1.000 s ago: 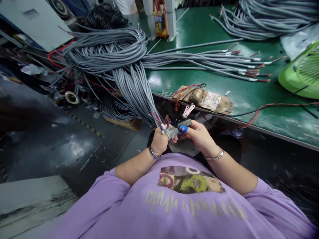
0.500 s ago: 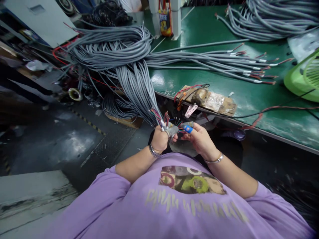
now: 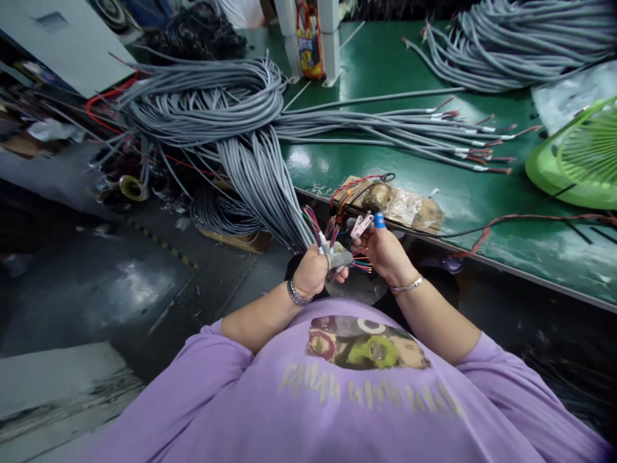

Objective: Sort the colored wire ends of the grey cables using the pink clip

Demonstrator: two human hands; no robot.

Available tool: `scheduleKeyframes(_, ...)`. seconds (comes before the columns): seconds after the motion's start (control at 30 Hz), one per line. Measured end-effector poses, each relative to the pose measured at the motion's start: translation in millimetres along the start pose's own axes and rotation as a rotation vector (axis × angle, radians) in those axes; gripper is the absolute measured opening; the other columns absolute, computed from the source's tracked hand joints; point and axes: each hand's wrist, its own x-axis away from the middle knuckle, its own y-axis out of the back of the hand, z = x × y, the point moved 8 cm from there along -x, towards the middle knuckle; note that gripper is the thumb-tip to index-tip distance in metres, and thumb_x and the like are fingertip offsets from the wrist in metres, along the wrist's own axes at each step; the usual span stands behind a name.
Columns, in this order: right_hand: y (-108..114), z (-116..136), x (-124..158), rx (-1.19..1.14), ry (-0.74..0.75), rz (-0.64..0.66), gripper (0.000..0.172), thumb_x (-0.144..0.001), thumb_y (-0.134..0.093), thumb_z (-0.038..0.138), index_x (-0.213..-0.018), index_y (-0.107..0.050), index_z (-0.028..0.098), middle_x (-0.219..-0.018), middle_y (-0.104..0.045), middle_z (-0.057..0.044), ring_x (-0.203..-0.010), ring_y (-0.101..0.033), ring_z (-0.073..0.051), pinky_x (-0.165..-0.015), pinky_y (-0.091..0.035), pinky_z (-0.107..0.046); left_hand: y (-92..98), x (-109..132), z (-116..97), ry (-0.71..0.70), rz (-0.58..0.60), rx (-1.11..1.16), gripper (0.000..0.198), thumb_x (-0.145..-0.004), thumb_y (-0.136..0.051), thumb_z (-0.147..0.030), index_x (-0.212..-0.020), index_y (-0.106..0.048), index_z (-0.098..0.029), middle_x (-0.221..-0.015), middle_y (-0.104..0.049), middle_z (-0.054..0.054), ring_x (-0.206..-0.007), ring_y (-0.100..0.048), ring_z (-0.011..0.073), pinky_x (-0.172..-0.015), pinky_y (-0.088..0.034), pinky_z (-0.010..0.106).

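My left hand (image 3: 312,271) is closed around the end of a grey cable, its thumb wrapped in grey tape or cloth; thin coloured wires (image 3: 362,263) fan out to the right of the thumb. More grey cables (image 3: 270,183) with coloured wire ends run down to this hand from the bench. My right hand (image 3: 385,252), with blue tape on a fingertip, is a little to the right, near the pink clip (image 3: 361,226) at the bench edge. Its fingers are bent, and what they hold, if anything, is too small to make out.
Coiled grey cables (image 3: 202,96) lie on the green bench (image 3: 376,58), more at the back right (image 3: 520,45). A green fan (image 3: 569,161) stands at the right. A taped wooden block (image 3: 409,209) sits at the front edge.
My right hand has moved up and away from the coloured wires, towards the pink clip. The wires beside my left thumb now show more openly. The view has shifted slightly.
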Motion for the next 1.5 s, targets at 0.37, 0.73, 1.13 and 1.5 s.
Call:
scheduleKeyframes(0.37,-14.9,-6.0,3.4,-0.195,-0.122,0.006,0.053,-0.068,-0.072,0.071,-0.084,-0.067,0.020,-0.072,-0.066,0.001,-0.059,-0.055,-0.011,-0.059,-0.048,-0.027,-1.3,-7.3,1.2,0.067,-0.018,-0.019,0.040,-0.055,-0.083,-0.046,-0.060,-0.058,-0.015,-0.045,-0.059,0.001,-0.036,-0.051,0.0097,-0.038,-0.042,0.021)
scheduleKeyframes(0.73,-12.5,-10.6,1.8,-0.239,-0.117,-0.034,0.052,-0.068,-0.072,0.070,-0.084,-0.065,0.021,-0.074,-0.064,0.002,-0.063,-0.054,-0.011,-0.064,-0.047,-0.026,-2.0,-7.5,6.8,0.099,-0.026,-0.043,0.039,-0.054,-0.082,-0.045,-0.058,-0.057,-0.015,-0.045,-0.059,0.002,-0.036,-0.051,0.0104,-0.038,-0.040,0.021)
scheduleKeyframes(1.13,-13.3,-5.7,6.3,-0.121,-0.135,0.082,0.060,-0.073,-0.055,0.081,-0.083,-0.064,0.023,-0.074,-0.065,-0.001,-0.058,-0.052,-0.011,-0.057,-0.047,-0.026,2.1,10.0,0.9,0.031,-0.025,-0.056,0.037,-0.060,-0.080,-0.045,-0.058,-0.059,-0.015,-0.048,-0.061,0.002,-0.038,-0.052,0.0100,-0.041,-0.042,0.021)
scheduleKeyframes(1.5,-12.3,-7.7,6.1,-0.176,-0.136,0.029,0.050,-0.070,-0.072,0.069,-0.083,-0.065,0.021,-0.068,-0.063,0.001,-0.059,-0.054,-0.012,-0.058,-0.046,-0.028,0.2,0.7,-2.5,-0.024,-0.099,0.029,0.037,-0.061,-0.081,-0.044,-0.060,-0.059,-0.015,-0.048,-0.061,0.001,-0.038,-0.054,0.0102,-0.040,-0.043,0.020)
